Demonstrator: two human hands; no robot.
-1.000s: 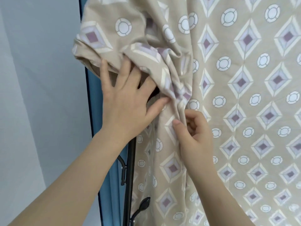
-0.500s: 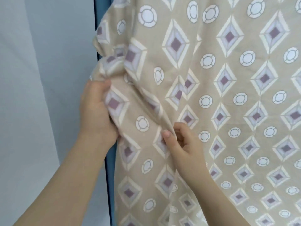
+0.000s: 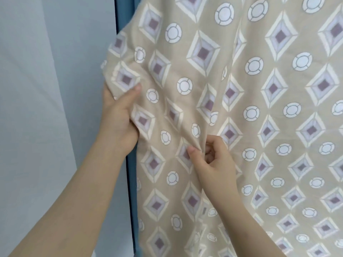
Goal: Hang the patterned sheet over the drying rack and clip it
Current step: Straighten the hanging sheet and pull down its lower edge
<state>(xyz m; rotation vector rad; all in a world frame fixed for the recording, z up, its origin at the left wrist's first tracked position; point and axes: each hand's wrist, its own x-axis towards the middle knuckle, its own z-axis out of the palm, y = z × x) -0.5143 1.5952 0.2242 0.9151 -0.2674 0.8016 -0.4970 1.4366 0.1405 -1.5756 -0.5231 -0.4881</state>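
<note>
Patterned sheet [image 3: 241, 93] hanging (one), left hand [image 3: 118, 117] gripping its edge, right hand [image 3: 213, 160] pinching a fold.

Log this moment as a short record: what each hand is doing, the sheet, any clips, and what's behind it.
left hand: grips the sheet's left edge, thumb on front
right hand: pinches a fold lower down
sheet: beige, diamonds and circles, hanging, creased between the hands
clips: none visible
rack: hidden
background: blue strip, pale wall
</note>
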